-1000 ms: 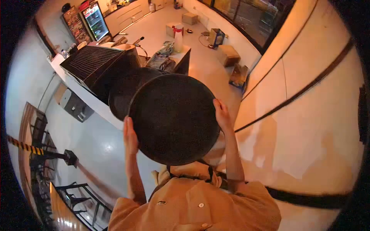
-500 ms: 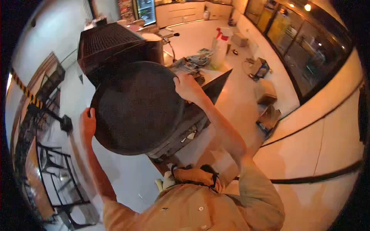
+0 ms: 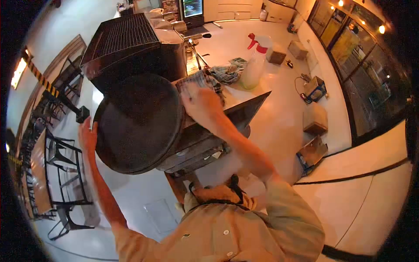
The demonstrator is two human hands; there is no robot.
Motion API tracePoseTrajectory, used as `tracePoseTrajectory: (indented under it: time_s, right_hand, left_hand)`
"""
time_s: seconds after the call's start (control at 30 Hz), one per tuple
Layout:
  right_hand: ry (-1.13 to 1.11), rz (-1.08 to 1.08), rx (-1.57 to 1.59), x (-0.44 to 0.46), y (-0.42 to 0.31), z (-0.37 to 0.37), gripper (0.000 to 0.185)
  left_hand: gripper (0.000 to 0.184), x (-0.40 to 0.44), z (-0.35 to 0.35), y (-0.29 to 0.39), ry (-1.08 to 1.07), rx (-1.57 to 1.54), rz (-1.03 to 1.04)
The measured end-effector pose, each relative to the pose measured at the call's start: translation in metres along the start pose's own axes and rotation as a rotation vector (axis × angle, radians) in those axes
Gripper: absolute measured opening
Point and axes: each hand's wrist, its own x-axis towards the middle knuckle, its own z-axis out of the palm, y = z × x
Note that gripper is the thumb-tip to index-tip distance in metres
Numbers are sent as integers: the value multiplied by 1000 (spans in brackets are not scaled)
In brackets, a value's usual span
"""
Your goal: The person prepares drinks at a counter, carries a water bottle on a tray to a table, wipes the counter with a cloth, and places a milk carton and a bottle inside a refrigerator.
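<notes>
A large round black tray with a raised rim lies over the near left part of the dark counter, its left side hanging past the counter. My left hand is at the tray's left rim, fingers bent against the edge; their tips are partly hidden. On the opposite side, my right hand grips the right rim, its back toward me and its fingers slightly blurred. Just beyond those fingers lies a dark striped cloth.
A black espresso machine stands behind the tray. To the right are a crumpled checked cloth and a spray bottle with a red trigger. The counter's pointed corner juts right. Chairs and a striped barrier arm are left.
The tray has shifted left relative to the counter, with both hands moving along at its rim. More of the striped cloth now shows beside my right hand. The camera view has also shifted.
</notes>
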Motion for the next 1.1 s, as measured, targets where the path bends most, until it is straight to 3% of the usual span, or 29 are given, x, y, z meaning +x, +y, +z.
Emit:
tracePoseTrajectory:
  time_s: [0.07, 0.1, 0.13, 0.2, 0.3, 0.4, 0.47, 0.5, 0.6, 0.77, 0.8, 0.9, 0.97, 1.07, 1.1]
  right_hand:
    - [202, 28, 213, -8, 33, -52, 34]
    - [312, 85, 363, -11, 54, -78, 39]
    - [395, 95, 271, -10, 87, -100, 47]
    - [487, 34, 208, 4, 143, -123, 54]
    - [485, -135, 294, 37, 204, -119, 55]
    - [308, -255, 386, 71, 236, -97, 58]
    - [93, -321, 472, 85, 249, -93, 59]
    - [120, -323, 506, 81, 248, -94, 60]
    - [183, -318, 615, 70, 250, -107, 60]
    - [166, -323, 751, 53, 258, -143, 54]
    - [176, -308, 625, 37, 241, -167, 51]
    - [104, -306, 738, 14, 251, -175, 50]
    - [90, -258, 806, -3, 260, -172, 40]
    - [56, -167, 773, -32, 258, -181, 50]
    - [18, -157, 715, -42, 260, -181, 44]
  left_hand:
    - [41, -20, -34, 40, 86, -72, -69]
    - [40, -33, -67, 99, 132, -150, -69]
    - [39, -50, -93, 162, 173, -226, -70]
    - [37, -72, -101, 254, 215, -250, 177]
    - [39, -80, -75, 376, -31, -476, 308]
    - [57, -47, 18, 451, -82, -546, 510]
    - [68, -17, 87, 476, -62, -523, 619]
    - [71, -7, 111, 484, -22, -476, 680]
    - [70, -4, 115, 509, -264, -521, 776]
    - [56, -1, 111, 519, -262, -370, 661]
    - [54, -1, 107, 521, -276, -318, 619]
    - [51, -5, 104, 522, -15, -341, 623]
    - [55, -18, 65, 525, 72, -509, 591]
    - [62, -44, 9, 530, 184, -651, 539]
    - [65, -55, -5, 529, 216, -679, 518]
